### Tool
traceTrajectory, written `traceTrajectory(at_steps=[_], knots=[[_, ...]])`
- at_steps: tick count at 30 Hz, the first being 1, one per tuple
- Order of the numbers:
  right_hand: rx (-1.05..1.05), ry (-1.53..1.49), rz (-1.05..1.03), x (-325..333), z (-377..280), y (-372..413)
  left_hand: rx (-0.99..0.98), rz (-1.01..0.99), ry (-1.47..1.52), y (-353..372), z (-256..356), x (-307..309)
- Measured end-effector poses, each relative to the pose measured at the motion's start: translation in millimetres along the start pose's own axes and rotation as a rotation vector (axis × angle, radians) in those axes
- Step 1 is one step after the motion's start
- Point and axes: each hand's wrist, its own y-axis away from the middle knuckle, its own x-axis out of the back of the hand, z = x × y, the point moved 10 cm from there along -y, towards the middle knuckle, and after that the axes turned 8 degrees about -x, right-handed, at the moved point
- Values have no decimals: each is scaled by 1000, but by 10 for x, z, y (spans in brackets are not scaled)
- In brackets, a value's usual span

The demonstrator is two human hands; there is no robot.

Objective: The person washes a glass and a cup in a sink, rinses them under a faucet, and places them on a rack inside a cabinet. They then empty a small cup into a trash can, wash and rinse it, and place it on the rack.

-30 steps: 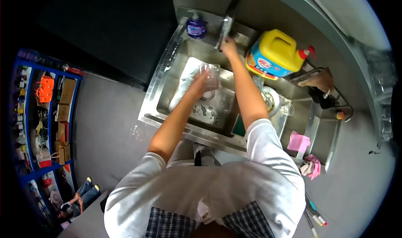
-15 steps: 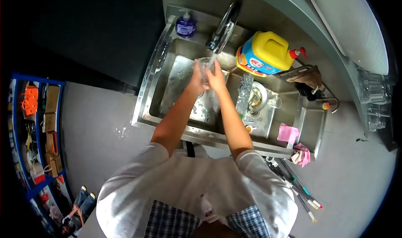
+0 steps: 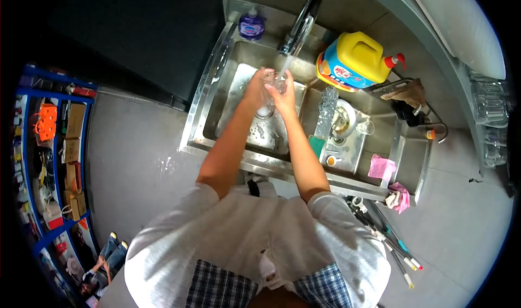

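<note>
Two hands [image 3: 285, 97] gripping clear cup [image 3: 274, 84] under shiny chrome tap [image 3: 299, 30], steel basin [image 3: 230, 110] below.

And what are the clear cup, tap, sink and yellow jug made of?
Clear cup: see-through and shiny; glass or plastic, I cannot tell which.
Tap: probably chromed metal, from its mirror-like highlights.
Sink: likely stainless steel, grey with a satin sheen.
Yellow jug: seems plastic, its body smooth, opaque and slightly glossy.

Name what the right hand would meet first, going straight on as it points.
The right hand would likely meet the running water first, then perhaps the faucet, though depth is unclear.
</note>
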Motion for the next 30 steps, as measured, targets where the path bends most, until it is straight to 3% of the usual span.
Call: traceTrajectory(at_steps=[4, 5, 8, 9, 12, 13, 16, 17, 20, 21, 24, 25, 26, 28, 29, 30], knots=[[199, 488, -138, -98, -218, -1, 241, -251, -254, 134, -132, -3], [249, 519, -208, -135, -295, 4, 252, -214, -442, 44, -123, 186], [-161, 210, -277, 176, 282, -265, 98, -157, -470, -52, -21, 253], [-330, 10, -205, 287, 329, -323, 97, -158, -393, -65, -29, 212], [-789, -458, -246, 230, 455, -34, 56, -113, -473, -145, -48, 191], [-663, -570, -229, 204, 451, -142, 52, -132, -522, -150, -47, 152], [-540, -185, 98, 405, 367, -214, -17, 5, -953, -279, 103, 191], [-504, -69, 159, 414, 250, -218, -294, -162, -1071, -720, 61, 521], [112, 415, 115, 258, -340, -284, -202, -318, -620, -703, -91, 575], [-38, 428, 81, 254, -271, -281, -113, -509, -431, -579, -182, 397], [244, 818, 112, 124, -776, -177, 154, -254, 160, -333, -282, 320], [190, 876, 51, 69, -755, -213, 137, -272, 220, -76, -135, -97], [202, 920, 35, 22, -786, -234, 158, -320, 248, -164, -157, -108], [200, 1005, -3, -62, -743, -133, 212, -393, 307, -351, -338, 127], [176, 1032, 4, -83, -752, -112, 167, -232, 138, -446, -377, 293], [174, 1035, 50, -51, -743, -115, 162, -261, 114, -467, -357, 285]])
